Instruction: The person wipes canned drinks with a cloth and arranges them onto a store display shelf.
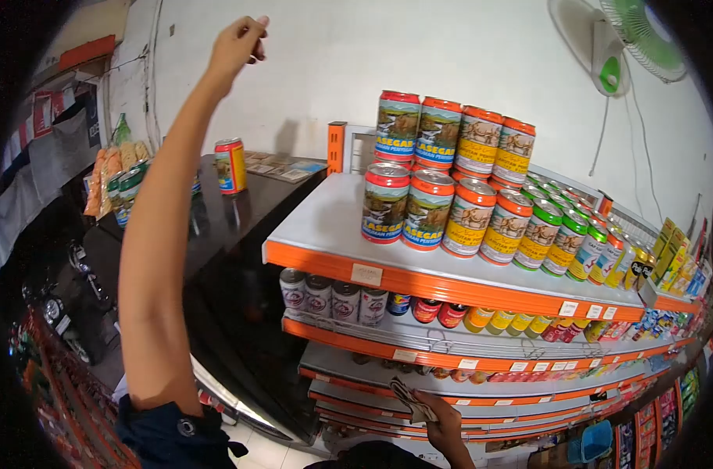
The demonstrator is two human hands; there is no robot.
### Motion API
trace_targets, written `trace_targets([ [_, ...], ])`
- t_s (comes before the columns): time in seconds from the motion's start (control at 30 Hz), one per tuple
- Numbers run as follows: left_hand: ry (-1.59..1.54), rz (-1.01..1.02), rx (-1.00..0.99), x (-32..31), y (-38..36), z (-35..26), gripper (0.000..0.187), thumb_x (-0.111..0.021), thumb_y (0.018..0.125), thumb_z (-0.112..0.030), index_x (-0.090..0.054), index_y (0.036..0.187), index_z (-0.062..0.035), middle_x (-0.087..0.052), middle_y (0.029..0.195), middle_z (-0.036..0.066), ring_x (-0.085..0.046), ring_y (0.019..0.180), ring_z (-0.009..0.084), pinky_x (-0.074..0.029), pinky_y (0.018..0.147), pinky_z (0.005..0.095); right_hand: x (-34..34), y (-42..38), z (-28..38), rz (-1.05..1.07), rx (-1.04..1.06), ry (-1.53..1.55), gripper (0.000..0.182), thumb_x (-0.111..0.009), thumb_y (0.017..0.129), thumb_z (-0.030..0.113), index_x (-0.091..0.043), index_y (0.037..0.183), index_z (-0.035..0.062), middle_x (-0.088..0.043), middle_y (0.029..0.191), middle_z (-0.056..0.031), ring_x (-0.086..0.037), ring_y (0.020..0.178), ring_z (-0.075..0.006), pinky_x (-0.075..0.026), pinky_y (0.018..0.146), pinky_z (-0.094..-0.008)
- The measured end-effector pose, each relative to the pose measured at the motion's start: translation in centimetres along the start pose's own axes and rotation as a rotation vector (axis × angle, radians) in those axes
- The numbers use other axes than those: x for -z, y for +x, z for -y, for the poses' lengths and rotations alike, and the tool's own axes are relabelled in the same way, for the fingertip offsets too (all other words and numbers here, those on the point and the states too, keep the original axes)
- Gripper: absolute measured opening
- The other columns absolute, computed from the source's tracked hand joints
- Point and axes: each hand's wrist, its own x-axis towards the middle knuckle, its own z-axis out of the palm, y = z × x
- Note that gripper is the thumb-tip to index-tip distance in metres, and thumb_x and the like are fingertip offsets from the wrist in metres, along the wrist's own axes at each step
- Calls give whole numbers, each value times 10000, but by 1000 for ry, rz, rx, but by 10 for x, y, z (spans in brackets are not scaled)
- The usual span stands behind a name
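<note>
My left hand (241, 47) is raised high at the end of an outstretched arm, in front of the white wall. Its fingers are curled in, and nothing shows in them. Low in the view, my right hand (444, 426) grips a folded cloth (411, 401) beside the lower shelves. Drink cans (427, 209) labelled "Lasegar" stand upright on the top shelf (317, 215), the left-hand ones stacked two high. A single red and yellow can (230, 166) stands apart on the dark counter (255, 205), right of my left forearm.
Lower shelves hold grey cans (318, 295) and other drinks. Green cans (125, 191) and bagged snacks (110, 176) stand beyond my left arm. A green wall fan (645, 35) hangs at upper right. A blue basket (595, 442) sits low right.
</note>
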Motion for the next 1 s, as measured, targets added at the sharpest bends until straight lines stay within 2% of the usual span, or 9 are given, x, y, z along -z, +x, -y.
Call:
trace_targets([
  [0.17, 318, -22, 31, 91, -15, -15, 408, -474, 813, -433, -466, 646, -60, -453, 493, -4, -474, 480, 64, -347, 458, 208, -15, 13, -10, 190, 64, 3, 521, -454, 634, -102, -516, 1100, 121, -563, 1023, -131, -551, 910, -303, -445, 773, -373],
  [0.23, 473, -57, 47, 130, -25, -5, 319, -522, 796, -352, -494, 711, -46, -469, 513, 8, -482, 483, 92, -368, 472, 227, -21, 18, -12, 267, 139, -11, 505, -449, 647, -97, -518, 1097, 121, -556, 1048, -116, -549, 920, -301, -447, 770, -372],
  [0.3, 716, 2, -220, 168, -35, 20, 201, -589, 730, -210, -515, 815, -44, -505, 613, 48, -509, 573, 142, -403, 536, 253, -28, 27, -6, 277, 172, 62, 529, -443, 635, -102, -511, 1107, 127, -555, 1059, -100, -544, 932, -296, -445, 779, -373],
  [0.37, 860, 61, -196, 189, -58, 29, 286, -625, 647, -108, -520, 909, -62, -527, 746, 88, -521, 708, 201, -420, 633, 298, -36, 34, -5, 363, 167, 53, 520, -462, 644, -84, -505, 1115, 131, -547, 1078, -91, -537, 946, -291, -448, 780, -371],
  [0.47, 999, 163, -129, 205, -82, 48, 286, -653, 629, -134, -542, 881, -58, -529, 813, 115, -516, 793, 240, -411, 707, 338, -41, 43, 20, 394, 193, 78, 433, -532, 659, -63, -526, 1068, 82, -547, 1070, -120, -533, 966, -287, -453, 768, -361],
  [0.57, 966, 229, -53, 175, -92, 55, 276, -661, 637, -198, -563, 853, -57, -544, 823, 124, -525, 807, 249, -422, 723, 337, -50, 43, 23, 403, 277, 36, 430, -540, 648, -56, -536, 1054, 88, -553, 1062, -104, -543, 943, -279, -460, 753, -356],
  [0.7, 753, 277, -182, 88, -67, 43, 353, -640, 675, -322, -565, 843, -21, -568, 861, 138, -543, 822, 260, -437, 718, 330, -54, 42, 25, 389, 371, -1, 466, -545, 618, -56, -540, 1056, 105, -561, 1044, -85, -553, 912, -265, -466, 737, -356],
  [0.93, 642, 571, 180, -117, -70, 6, 861, -663, 558, -559, -418, 1100, 63, -525, 1034, 223, -516, 985, 292, -436, 782, 365, -37, 35, 19, 272, 329, -52, 489, -512, 609, -73, -526, 1064, 104, -552, 1047, -100, -552, 913, -276, -467, 734, -347],
  [1.0, 209, 481, 382, -145, -64, 17, 955, -698, 528, -538, -351, 1136, 110, -473, 1098, 253, -497, 1016, 279, -422, 801, 376, -35, 26, 3, 236, 334, -28, 460, -673, 659, 201, -521, 1076, 80, -558, 999, -119, -565, 876, -258, -447, 756, -344],
])
